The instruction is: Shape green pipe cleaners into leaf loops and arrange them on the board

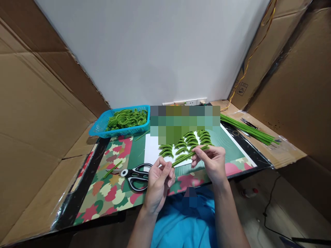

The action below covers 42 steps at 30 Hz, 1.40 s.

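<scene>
A green pipe cleaner (184,157) stretches between my two hands above the front of the table; it looks doubled along part of its length. My left hand (160,175) pinches its left end between thumb and fingers. Near its other end, my right hand (210,161) closes on it with thumb and forefinger. Just behind, several curved green pipe-cleaner pieces (191,141) lie in rows on a white sheet (151,148). Black-and-white scissors (136,177) rest left of my left hand, beside a short green pipe-cleaner piece (113,169).
A blue basket (97,129) of looped green pipe cleaners (126,119) stands at the back left. Long straight green pipe cleaners (248,129) lie at the right, near a dark-handled tool (248,123). Cardboard walls (38,103) flank the table. Part of the back is pixelated.
</scene>
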Available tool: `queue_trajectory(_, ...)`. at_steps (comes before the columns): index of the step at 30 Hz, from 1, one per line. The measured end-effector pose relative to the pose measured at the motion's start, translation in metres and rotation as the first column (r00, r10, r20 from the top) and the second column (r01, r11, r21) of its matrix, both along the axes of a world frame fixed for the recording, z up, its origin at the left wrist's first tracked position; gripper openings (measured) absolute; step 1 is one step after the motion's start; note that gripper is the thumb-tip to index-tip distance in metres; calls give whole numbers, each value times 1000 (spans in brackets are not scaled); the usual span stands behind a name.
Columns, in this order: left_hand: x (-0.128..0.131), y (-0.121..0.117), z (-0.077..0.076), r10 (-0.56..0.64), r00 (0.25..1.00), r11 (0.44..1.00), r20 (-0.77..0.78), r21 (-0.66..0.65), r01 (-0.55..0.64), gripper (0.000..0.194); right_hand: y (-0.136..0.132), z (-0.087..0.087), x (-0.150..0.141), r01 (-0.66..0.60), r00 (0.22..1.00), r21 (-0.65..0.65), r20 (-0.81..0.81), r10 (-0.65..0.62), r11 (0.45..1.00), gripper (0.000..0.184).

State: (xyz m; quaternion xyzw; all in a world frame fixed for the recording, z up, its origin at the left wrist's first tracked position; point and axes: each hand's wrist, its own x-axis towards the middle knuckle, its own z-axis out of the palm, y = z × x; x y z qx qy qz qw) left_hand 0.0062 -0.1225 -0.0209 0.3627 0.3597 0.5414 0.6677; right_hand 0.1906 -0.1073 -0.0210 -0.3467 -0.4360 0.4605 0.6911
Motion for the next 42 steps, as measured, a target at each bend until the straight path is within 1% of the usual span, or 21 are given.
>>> queue_trajectory(3, 0, 0, 0, 30, 999, 1000, -16, 9, -30, 46, 0, 0, -1, 10, 1000, -10, 16, -10, 1000, 25)
queue_trajectory(6, 0, 1, 2, 53, 998, 999, -42, 2, -53, 40, 0, 2, 0, 28, 998, -14, 57, -28, 999, 26)
queue_trajectory(9, 1, 2, 2, 78, 994, 997, -77, 0, -78, 50, 1, 4, 2, 48, 991, -12, 125, -46, 999, 25)
queue_trajectory(11, 2, 2, 0, 90, 991, 996, -101, 10, -90, 48, 1, 5, 3, 48, 988, -10, 146, -46, 999, 24)
queue_trajectory(13, 3, 2, -3, 78, 989, 997, -122, 22, -76, 43, 2, 5, 3, 36, 990, -4, 138, -35, 999, 24)
queue_trajectory(15, 4, 1, -5, 60, 989, 998, -136, 37, -55, 43, 1, 4, 2, 24, 992, 6, 127, -24, 1000, 22)
queue_trajectory(18, 4, 0, -6, 75, 990, 996, -121, 52, -69, 41, 1, 4, 0, 7, 992, 7, 129, -8, 1000, 22)
queue_trajectory(21, 2, -1, -5, 115, 991, 993, -61, 13, -115, 40, 1, 5, 0, 2, 993, -7, 120, -2, 1000, 23)
queue_trajectory(23, 1, -1, -6, 119, 992, 993, -50, -10, -120, 38, 0, 4, 0, 19, 994, -4, 107, -18, 1000, 23)
queue_trajectory(25, 1, -1, -9, 96, 991, 995, -92, 4, -96, 35, -1, 3, 3, 47, 994, 13, 97, -48, 999, 21)
queue_trajectory(27, 0, -3, -13, 61, 983, 997, -171, 56, -52, 32, -2, 0, 7, 65, 993, 35, 95, -68, 997, 19)
queue_trajectory(29, 0, -4, -17, 30, 967, 993, -252, 116, 0, 30, -3, -3, 14, 60, 993, 52, 100, -65, 997, 18)
queue_trajectory(31, 0, -6, -18, -3, 956, 991, -292, 130, 43, 31, -5, -4, 21, 33, 994, 65, 103, -40, 997, 16)
queue_trajectory(33, 2, -7, -16, -38, 965, 995, -260, 77, 59, 34, -6, -5, 26, -9, 994, 68, 111, 2, 998, 15)
queue_trajectory(36, 9, -10, -7, -76, 993, 996, -91, -54, 71, 42, -7, -2, 29, -58, 989, 64, 139, 48, 996, 13)
queue_trajectory(39, 18, -12, 3, -99, 990, 982, 100, -151, 113, 49, -7, 1, 25, -49, 983, 56, 182, 38, 997, 13)
queue_trajectory(42, 24, -13, 9, -68, 979, 974, 190, -198, 106, 49, -6, 2, 21, -18, 978, 59, 211, 5, 998, 12)
